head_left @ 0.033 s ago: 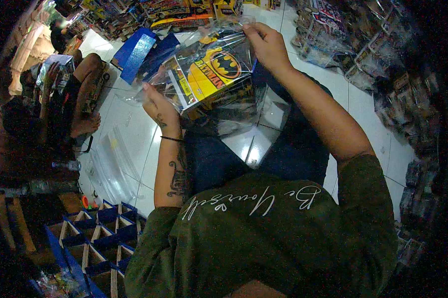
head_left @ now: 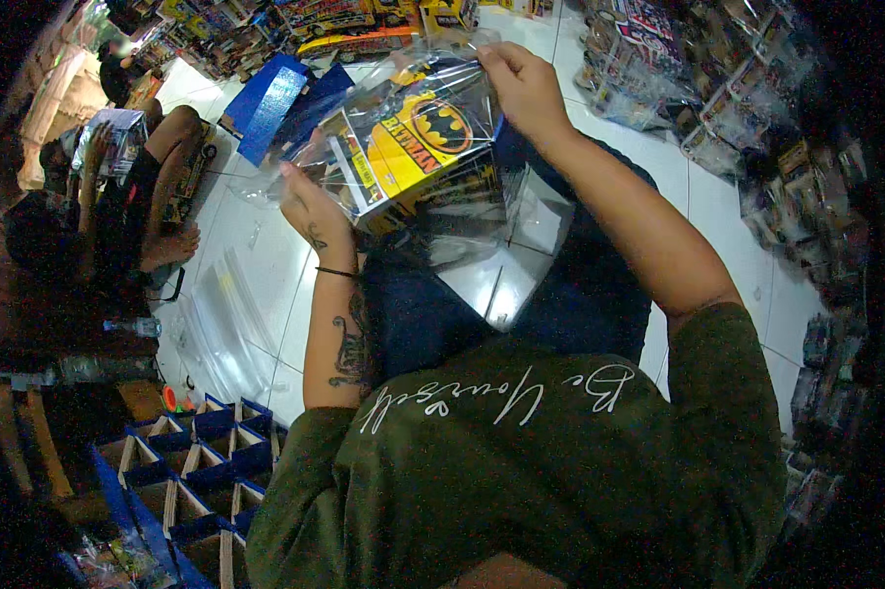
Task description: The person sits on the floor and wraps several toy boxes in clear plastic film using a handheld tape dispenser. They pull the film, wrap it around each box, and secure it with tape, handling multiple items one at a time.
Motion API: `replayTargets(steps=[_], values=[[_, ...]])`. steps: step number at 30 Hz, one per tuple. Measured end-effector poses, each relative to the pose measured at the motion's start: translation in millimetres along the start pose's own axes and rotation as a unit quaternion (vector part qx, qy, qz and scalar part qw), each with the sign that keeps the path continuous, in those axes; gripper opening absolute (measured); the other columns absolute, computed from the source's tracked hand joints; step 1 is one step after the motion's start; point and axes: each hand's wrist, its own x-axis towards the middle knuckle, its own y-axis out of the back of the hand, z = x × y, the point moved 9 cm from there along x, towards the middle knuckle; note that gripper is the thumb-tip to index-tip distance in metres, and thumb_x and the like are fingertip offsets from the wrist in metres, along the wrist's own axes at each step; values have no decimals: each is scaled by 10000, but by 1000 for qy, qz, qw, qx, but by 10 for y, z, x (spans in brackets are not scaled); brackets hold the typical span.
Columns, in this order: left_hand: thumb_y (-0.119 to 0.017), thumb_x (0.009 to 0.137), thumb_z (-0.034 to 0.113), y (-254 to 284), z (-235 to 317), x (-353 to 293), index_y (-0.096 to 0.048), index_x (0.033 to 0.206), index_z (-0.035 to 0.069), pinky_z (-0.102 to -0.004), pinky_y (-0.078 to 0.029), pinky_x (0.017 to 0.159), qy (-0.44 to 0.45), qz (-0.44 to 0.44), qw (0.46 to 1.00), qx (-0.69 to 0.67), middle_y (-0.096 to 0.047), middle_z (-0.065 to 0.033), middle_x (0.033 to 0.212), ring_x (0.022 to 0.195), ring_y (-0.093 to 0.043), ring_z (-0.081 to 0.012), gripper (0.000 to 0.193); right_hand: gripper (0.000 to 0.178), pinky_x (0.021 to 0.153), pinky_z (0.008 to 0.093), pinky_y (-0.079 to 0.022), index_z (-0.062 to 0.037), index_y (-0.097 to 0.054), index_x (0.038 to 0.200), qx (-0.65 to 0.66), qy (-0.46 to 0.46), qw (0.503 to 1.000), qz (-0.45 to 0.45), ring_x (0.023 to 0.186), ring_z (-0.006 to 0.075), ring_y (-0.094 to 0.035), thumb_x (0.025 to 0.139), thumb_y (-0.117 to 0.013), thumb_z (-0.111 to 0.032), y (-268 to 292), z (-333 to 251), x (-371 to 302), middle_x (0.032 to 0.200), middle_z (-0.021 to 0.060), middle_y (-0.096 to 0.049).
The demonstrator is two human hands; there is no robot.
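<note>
A yellow and black toy box (head_left: 408, 157) with a dark bat emblem in an oval lies inside a clear plastic bag (head_left: 462, 236), tilted, above my knees. My left hand (head_left: 320, 221) pinches the bag's left edge between thumb and fingers. At the bag's far right corner, my right hand (head_left: 529, 93) grips the plastic with the thumb on top. The loose lower end of the bag hangs between my legs. Some of the left fingertips are hidden by the shiny film.
Blue flat boxes (head_left: 270, 103) lie beyond my left hand. Clear plastic sheets (head_left: 228, 324) are on the white tiled floor (head_left: 285, 265). A blue divided rack (head_left: 182, 481) stands near left. Bagged goods (head_left: 648, 74) line the right. Another person (head_left: 118, 187) sits at left holding a package.
The box and bag have shifted very slightly. Both my hands keep their hold on the plastic.
</note>
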Motion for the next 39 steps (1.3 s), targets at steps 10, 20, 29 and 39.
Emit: replayTargets(steps=[10,20,29,39], values=[[-372,969,431,67,-10,92,-655,904,-72,-328,-482,654,-50,27,998,-16,-654,-129,799,700,-593,-175,581,432,876,438,-423,-98,-668,974,-8,-78,990,-119,876,356,-614,918,-437,-459,52,-345,242,925,156,-652],[-431,909,546,392,-625,373,-658,959,-46,-332,-485,714,116,78,988,-66,-659,-96,905,757,-600,-193,636,414,806,415,-463,-59,-592,1084,153,-60,986,-41,911,372,-610,922,-478,-423,-236,206,-298,969,216,-632],[-359,962,393,-215,261,150,-554,1219,2,-336,-440,905,40,-59,997,16,-574,-150,1188,1056,-551,-218,507,459,1028,334,-313,6,-413,1278,85,-32,993,77,1187,245,-452,884,-544,-189,359,626,-867,1265,144,-480],[-383,926,483,-2201,2683,-829,-299,1369,-53,-546,-158,1097,-462,-438,729,252,-234,-246,1456,1360,-184,-399,701,538,868,373,-423,-30,-605,1068,-215,19,948,-233,959,277,-568,722,-688,-433,709,-827,112,1040,135,-601]])
